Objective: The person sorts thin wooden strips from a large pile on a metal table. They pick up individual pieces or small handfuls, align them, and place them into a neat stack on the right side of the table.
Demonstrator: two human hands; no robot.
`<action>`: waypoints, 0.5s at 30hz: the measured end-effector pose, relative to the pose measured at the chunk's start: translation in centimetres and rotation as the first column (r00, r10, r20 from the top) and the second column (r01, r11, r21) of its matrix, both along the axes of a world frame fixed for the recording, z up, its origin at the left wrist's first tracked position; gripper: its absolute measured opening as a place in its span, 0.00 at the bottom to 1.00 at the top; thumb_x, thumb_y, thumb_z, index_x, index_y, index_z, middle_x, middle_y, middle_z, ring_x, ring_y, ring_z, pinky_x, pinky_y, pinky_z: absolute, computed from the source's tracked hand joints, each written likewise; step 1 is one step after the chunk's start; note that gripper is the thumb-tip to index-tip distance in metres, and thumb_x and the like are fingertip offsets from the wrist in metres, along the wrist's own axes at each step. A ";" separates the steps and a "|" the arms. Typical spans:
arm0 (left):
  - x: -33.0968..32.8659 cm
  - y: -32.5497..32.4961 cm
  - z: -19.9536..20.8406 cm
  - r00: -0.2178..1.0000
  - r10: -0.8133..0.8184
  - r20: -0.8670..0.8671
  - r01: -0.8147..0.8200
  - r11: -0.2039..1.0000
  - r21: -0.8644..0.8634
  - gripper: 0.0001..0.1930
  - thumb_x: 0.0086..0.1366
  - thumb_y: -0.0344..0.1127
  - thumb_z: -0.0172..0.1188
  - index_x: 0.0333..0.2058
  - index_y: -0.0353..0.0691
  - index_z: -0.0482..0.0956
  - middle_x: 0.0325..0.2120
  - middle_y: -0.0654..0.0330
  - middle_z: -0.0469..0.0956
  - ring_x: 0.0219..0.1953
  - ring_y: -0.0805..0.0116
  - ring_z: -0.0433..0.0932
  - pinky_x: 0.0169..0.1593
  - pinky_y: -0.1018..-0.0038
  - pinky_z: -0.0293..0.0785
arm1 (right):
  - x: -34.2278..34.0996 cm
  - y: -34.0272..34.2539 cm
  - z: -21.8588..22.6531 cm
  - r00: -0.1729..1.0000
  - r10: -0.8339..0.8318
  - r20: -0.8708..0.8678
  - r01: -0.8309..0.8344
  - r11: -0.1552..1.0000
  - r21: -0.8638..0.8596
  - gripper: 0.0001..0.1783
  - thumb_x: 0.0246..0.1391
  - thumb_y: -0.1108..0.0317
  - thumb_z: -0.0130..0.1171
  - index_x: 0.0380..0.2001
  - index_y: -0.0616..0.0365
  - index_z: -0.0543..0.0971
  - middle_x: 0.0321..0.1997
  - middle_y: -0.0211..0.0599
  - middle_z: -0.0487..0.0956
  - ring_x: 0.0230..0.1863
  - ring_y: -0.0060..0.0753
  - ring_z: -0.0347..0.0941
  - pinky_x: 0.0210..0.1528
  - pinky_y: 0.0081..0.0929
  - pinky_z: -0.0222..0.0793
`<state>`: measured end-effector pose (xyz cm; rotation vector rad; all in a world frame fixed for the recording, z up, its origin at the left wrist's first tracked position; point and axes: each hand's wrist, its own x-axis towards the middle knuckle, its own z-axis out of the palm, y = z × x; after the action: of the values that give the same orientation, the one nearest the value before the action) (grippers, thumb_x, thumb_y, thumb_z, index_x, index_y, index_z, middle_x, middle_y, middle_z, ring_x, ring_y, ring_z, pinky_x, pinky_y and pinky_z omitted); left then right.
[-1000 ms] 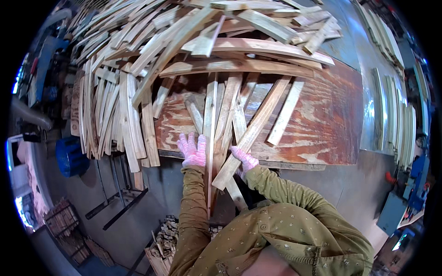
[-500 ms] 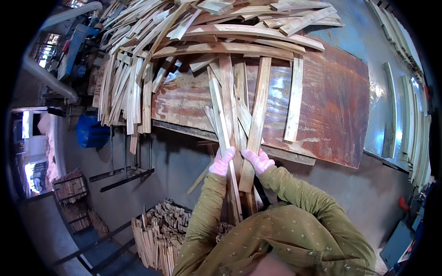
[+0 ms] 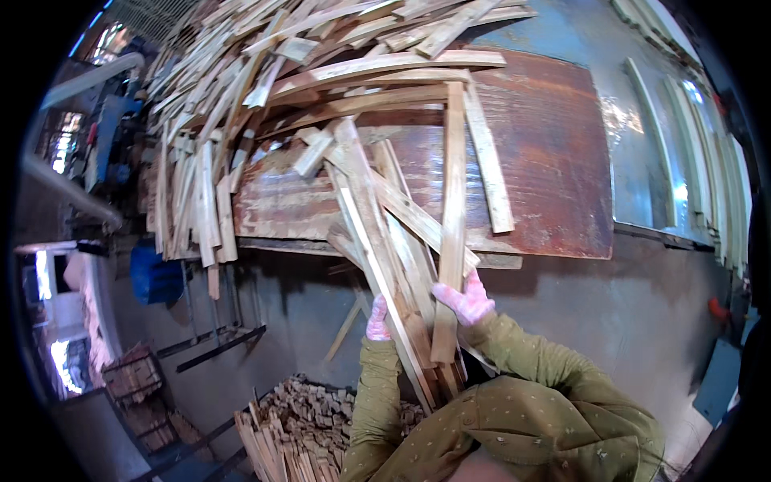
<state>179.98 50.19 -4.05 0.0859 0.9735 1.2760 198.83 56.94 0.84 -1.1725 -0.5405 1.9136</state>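
My left hand, in a pink and white glove, lies against the left edge of a long wooden strip. Most of its fingers are hidden beside or under the wood. My right hand, gloved alike, grips another wooden strip from its right side. The thumb lies across that strip's face and one finger points up along the edge. Between my hands several strips overlap at angles. Their far ends rest on the reddish-brown board and their near ends reach toward my lap.
A big heap of wooden strips covers the table's far left. One strip lies right of my hands. More strips line the metal surface at right. Below left stands a stack of short wood pieces; a blue bucket is beyond.
My hands have moved apart and slightly lower. The strip at my right hand has swung more upright, and the strips between my hands have fanned out. The view has shifted.
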 end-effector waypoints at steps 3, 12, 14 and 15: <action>1.8 3.6 3.0 0.954 0.008 0.301 0.009 0.999 -0.054 0.31 0.62 0.49 0.63 0.58 0.37 0.68 0.51 0.56 0.74 0.53 0.60 0.73 0.56 0.62 0.71 | 0.7 2.7 -1.9 0.961 -0.129 0.245 0.099 0.986 0.132 0.52 0.44 0.68 0.72 0.67 0.66 0.51 0.62 0.46 0.66 0.60 0.36 0.64 0.63 0.32 0.61; 0.4 2.3 -3.5 0.990 0.099 0.099 -0.097 0.995 -0.027 0.30 0.62 0.49 0.61 0.58 0.38 0.69 0.53 0.57 0.73 0.54 0.61 0.72 0.60 0.63 0.68 | 3.6 5.5 1.8 0.986 0.031 0.165 -0.045 0.996 0.082 0.42 0.43 0.70 0.71 0.61 0.63 0.62 0.45 0.40 0.79 0.45 0.30 0.75 0.53 0.29 0.71; 1.2 2.4 -2.2 0.989 0.126 0.083 -0.122 0.991 -0.051 0.35 0.58 0.53 0.65 0.59 0.38 0.68 0.51 0.54 0.73 0.53 0.58 0.72 0.57 0.61 0.71 | 6.8 2.9 1.8 0.949 0.196 0.247 -0.248 0.948 0.201 0.40 0.44 0.71 0.69 0.60 0.64 0.64 0.46 0.40 0.78 0.47 0.30 0.75 0.53 0.30 0.71; 1.9 2.8 -0.7 0.995 0.093 0.033 -0.092 0.996 -0.018 0.35 0.58 0.53 0.65 0.59 0.39 0.68 0.49 0.55 0.74 0.51 0.60 0.73 0.56 0.61 0.72 | 8.7 1.8 1.7 0.918 0.247 0.310 -0.335 0.902 0.274 0.40 0.44 0.71 0.69 0.60 0.64 0.64 0.46 0.39 0.78 0.47 0.30 0.75 0.53 0.31 0.71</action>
<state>181.83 52.96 -4.77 0.0063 0.9686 1.3498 207.51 58.70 2.52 -1.1881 -1.1933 1.8248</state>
